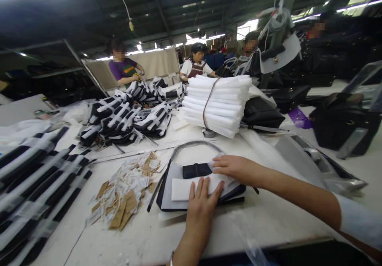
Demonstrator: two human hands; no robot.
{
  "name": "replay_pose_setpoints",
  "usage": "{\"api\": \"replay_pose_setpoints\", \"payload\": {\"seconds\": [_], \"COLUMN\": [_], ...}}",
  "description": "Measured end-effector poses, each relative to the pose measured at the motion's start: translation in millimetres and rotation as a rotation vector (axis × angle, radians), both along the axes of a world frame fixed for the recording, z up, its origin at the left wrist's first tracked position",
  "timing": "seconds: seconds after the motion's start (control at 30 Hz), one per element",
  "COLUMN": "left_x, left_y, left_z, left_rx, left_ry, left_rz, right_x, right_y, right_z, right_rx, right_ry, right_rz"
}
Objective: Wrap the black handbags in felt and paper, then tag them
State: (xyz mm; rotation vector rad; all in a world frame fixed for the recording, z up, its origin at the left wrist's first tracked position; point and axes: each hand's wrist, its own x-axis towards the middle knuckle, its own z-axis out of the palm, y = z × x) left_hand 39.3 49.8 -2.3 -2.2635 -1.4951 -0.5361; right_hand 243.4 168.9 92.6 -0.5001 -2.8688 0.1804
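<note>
A dark handbag [164, 194] lies flat before me, its front covered by pale wrapping sheet, its curved handle [191, 143] wrapped and pointing away. Across the front lies a white foam strip [179, 190], just below the black flap tab [191, 171]. My left hand [203, 198] rests palm down on the strip, fingers stretched out and apart. From the right, my right hand [238, 169] lies over the bag's upper right side, fingers extended and touching the sheet beside the tab. Both hands press on the bag without gripping anything. What lies under the right palm is hidden.
Paper tags [122, 206] with strings are heaped left of the bag. Wrapped black straps [44, 178] lie far left. Behind stand a tied stack of white sheets [216, 105] and piled wrapped pieces [128, 117]. More black bags [346, 123] sit right. Several people work beyond.
</note>
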Motion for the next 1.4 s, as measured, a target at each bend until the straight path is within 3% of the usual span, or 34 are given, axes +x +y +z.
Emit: {"api": "replay_pose_setpoints", "payload": {"seconds": [0.13, 0.33, 0.47, 0.6, 0.73, 0.9, 1.1, 1.4], "left_x": [2, 5, 6, 4, 2, 3, 2, -3], "left_y": [0, 0, -1, -1, 0, -1, -3, -9], "left_z": [-3.4, -2.7, 0.1, 2.9, 1.5, -0.5, 6.7, 18.5], "left_rx": [0.042, 0.085, 0.051, 0.020, 0.039, 0.007, -0.016, -0.012], "left_ry": [-0.049, -0.092, -0.098, -0.073, -0.054, -0.074, -0.070, -0.033], "left_rz": [0.011, 0.027, 0.032, 0.022, 0.004, 0.004, -0.007, -0.070], "right_x": [3, 31, 41, 41, 34, 28, 35, 43], "right_y": [9, -12, -26, -23, -23, -43, -71, -89], "right_z": [-9.8, -29.8, -22.8, -7.3, 0.8, -2.6, -16.2, -55.4], "right_rx": [-0.026, -0.072, -0.089, -0.067, -0.050, 0.058, 0.160, 0.190], "right_ry": [-0.001, 0.300, 0.366, 0.410, 0.405, 0.346, 0.373, 0.430], "right_rz": [0.044, -0.265, -0.337, -0.426, -0.325, -0.134, -0.142, -0.197]}}
